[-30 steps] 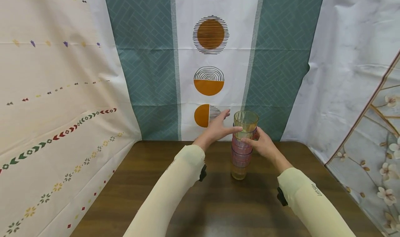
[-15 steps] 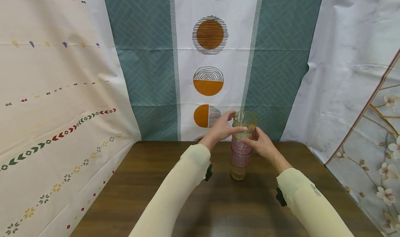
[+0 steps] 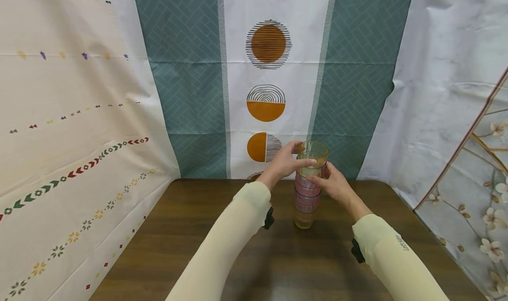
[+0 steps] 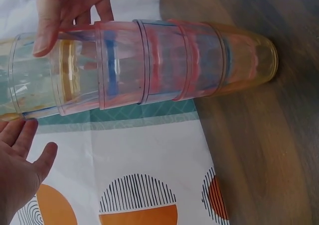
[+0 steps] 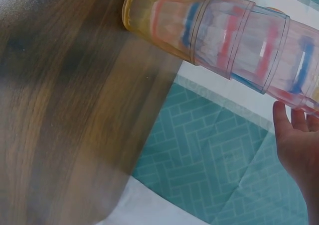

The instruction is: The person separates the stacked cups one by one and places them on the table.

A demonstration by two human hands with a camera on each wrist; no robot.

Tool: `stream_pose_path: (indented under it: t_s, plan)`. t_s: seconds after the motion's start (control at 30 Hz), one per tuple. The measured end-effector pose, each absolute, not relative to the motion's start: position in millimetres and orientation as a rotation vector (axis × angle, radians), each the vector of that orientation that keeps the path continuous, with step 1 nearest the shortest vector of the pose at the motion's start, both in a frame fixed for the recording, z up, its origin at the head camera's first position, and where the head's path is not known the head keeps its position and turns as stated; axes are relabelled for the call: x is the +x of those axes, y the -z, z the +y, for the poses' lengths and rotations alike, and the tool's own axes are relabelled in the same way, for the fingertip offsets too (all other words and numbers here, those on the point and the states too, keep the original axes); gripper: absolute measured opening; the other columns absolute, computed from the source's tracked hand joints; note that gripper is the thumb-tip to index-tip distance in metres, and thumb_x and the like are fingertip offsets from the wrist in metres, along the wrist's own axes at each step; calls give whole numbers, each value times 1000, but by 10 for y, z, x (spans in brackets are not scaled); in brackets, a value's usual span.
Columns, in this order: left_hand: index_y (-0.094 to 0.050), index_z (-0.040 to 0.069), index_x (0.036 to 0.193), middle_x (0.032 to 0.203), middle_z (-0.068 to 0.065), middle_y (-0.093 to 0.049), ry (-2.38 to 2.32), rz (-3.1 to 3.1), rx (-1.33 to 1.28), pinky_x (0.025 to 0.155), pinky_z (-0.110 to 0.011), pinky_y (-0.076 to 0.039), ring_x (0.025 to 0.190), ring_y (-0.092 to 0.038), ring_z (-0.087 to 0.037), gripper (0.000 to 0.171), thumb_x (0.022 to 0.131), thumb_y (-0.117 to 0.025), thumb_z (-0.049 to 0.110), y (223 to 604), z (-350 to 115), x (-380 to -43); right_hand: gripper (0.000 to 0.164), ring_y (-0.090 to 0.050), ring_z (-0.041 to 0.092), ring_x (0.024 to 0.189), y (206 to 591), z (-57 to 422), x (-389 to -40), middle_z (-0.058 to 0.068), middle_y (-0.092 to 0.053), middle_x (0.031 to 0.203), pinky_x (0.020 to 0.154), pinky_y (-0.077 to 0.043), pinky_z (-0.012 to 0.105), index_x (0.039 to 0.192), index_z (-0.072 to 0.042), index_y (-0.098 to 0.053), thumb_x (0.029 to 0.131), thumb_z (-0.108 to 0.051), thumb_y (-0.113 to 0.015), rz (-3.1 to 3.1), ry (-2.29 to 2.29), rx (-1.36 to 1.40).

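A tall stack of nested clear tumblers stands upright on the table, yellow at top and bottom with pink and blue-rimmed ones between. My left hand [image 3: 285, 162] holds the top yellow tumbler [image 3: 314, 147] from the left, thumb across its near side. From the right, my right hand [image 3: 336, 184] grips the stack just below, its thumb on the front. The bottom yellow tumbler [image 4: 266, 60] rests on the wood. In the right wrist view, fingertips of the right hand [image 5: 296, 148] lie along a pink tumbler [image 5: 294, 60]; the stack's upper end is out of frame there.
The brown wooden table [image 3: 190, 230] ends at a teal and white patterned cloth [image 3: 190, 93] behind the stack. A cream cloth [image 3: 79, 159] hangs on the left, a white floral one [image 3: 456, 137] on the right.
My left hand has moved right, from beside the stack onto the top yellow tumbler, its fingers closing around it. The right hand and the stack have stayed in place.
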State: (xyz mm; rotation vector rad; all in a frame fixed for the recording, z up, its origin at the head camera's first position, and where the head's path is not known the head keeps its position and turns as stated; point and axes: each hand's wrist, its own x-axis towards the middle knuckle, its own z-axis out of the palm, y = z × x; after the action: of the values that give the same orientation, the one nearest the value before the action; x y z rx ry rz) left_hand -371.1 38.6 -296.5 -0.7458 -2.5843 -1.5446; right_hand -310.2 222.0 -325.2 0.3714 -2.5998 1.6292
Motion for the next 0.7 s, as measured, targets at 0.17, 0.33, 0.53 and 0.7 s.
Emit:
stream_pose_path:
  t_s: [0.17, 0.33, 0.53, 0.7]
  plan:
    - [-42, 17, 150, 144, -6, -52, 1587, -2575, -731, 102, -48, -46, 130, -49, -27, 82, 83, -78, 47, 2967, 384, -3723, 82, -39, 44, 132, 3424, 2298, -3285, 27, -41, 147, 106, -34, 63, 155, -1, -20, 96, -34, -67, -2597, -1610, 373]
    - [-43, 17, 150, 141, -8, -53, 1630, -2542, -731, 101, -48, -46, 129, -49, -30, 80, 84, -78, 46, 2991, 389, -3751, 85, -42, 40, 131, 3514, 2343, -3368, 22, -44, 146, 105, -37, 61, 155, -6, -22, 94, -43, -68, -2599, -1572, 376]
    - [-44, 16, 150, 141, -7, -54, 1717, -2479, -694, 103, -47, -45, 130, -50, -28, 79, 85, -75, 49, 2956, 405, -3784, 83, -44, 38, 129, 3508, 2331, -3378, 19, -48, 142, 105, -38, 60, 153, -8, -27, 92, -46, -68, -2591, -1546, 369]
    - [-44, 14, 150, 144, -7, -52, 1965, -2290, -644, 107, -45, -41, 133, -48, -24, 75, 89, -73, 46, 2712, 430, -3804, 86, -43, 39, 132, 3526, 2337, -3380, 20, -46, 144, 106, -37, 59, 151, -6, -28, 90, -49, -70, -2595, -1550, 329]
